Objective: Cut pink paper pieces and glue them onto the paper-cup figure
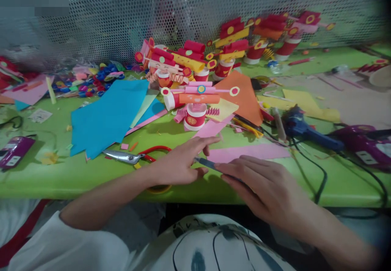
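My right hand (262, 177) is closed around a slim grey pen-like tool (207, 163), whose exact kind I cannot make out. The tool's tip points left, into the gap between the thumb and fingers of my left hand (180, 161). That hand is open, thumb and forefinger apart, low over the green table. Scissors (124, 156) with red and yellow handles lie partly under my left forearm. Pink paper strips (250, 152) lie just beyond my hands. Behind them stands a paper-cup figure (195, 116) with a pink and orange rolled-paper top and pleated pink arms.
Blue paper sheets (110, 112) lie to the left, orange paper (241, 94) behind. A blue glue gun (311, 130) with black cords rests on the right near a purple power strip (363, 145). Several finished cup figures (226, 65) stand before a perforated metal screen (195, 10).
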{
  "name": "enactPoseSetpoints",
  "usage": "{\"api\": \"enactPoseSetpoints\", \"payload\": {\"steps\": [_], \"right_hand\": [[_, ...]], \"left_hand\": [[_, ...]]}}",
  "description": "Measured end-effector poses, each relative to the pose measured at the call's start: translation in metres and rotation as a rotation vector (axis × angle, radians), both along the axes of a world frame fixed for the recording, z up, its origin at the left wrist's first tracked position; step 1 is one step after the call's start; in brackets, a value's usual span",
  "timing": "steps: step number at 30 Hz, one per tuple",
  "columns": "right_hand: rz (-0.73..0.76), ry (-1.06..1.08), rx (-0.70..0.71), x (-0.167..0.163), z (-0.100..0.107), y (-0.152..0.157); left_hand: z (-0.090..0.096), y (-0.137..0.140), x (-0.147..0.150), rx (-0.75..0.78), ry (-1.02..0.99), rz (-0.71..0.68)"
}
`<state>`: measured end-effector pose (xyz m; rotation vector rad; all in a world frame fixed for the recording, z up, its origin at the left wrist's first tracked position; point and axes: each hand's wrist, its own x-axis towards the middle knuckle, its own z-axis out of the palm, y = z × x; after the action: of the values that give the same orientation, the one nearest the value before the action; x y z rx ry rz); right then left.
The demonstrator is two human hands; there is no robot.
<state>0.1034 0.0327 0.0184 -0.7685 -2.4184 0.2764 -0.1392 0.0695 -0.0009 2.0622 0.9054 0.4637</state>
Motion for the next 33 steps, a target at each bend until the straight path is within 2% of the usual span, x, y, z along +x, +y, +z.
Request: {"api": "enactPoseSetpoints", "payload": {"steps": [10,13,16,18,20,22,24,26,29,33], "right_hand": [[-0.028,0.047,-0.038,-0.010,-0.007,-0.003],[-0.055,0.045,-0.081,-0.013,-0.002,-0.010],[-0.121,0.093,-0.107,0.005,0.011,-0.011],[-0.213,0.119,-0.069,0.032,0.020,-0.002],[-0.357,0.086,0.041,0.068,0.028,0.018],[-0.689,-0.039,0.151,0.104,0.031,0.048],[-1.057,-0.331,0.067,0.131,0.028,0.084],[-1.138,-0.427,0.023,0.145,0.023,0.118],[-1.117,-0.527,-0.030,0.146,0.014,0.157],[-1.043,-0.633,-0.079,0.135,0.009,0.173]], "left_hand": [[-0.006,-0.005,-0.001,-0.072,-0.110,0.025],[-0.009,-0.008,-0.002,-0.119,-0.169,0.048],[-0.009,-0.011,-0.002,-0.137,-0.173,0.082],[-0.009,-0.012,-0.002,-0.062,-0.176,0.113],[-0.008,-0.012,-0.001,0.059,-0.126,0.111],[-0.009,-0.010,0.000,0.214,-0.024,0.089],[-0.012,-0.007,0.001,0.390,0.061,0.070],[-0.016,-0.004,0.003,0.559,0.101,0.070],[-0.021,0.000,0.005,0.765,0.149,0.057],[-0.022,0.001,0.006,0.883,0.168,0.039]]}}
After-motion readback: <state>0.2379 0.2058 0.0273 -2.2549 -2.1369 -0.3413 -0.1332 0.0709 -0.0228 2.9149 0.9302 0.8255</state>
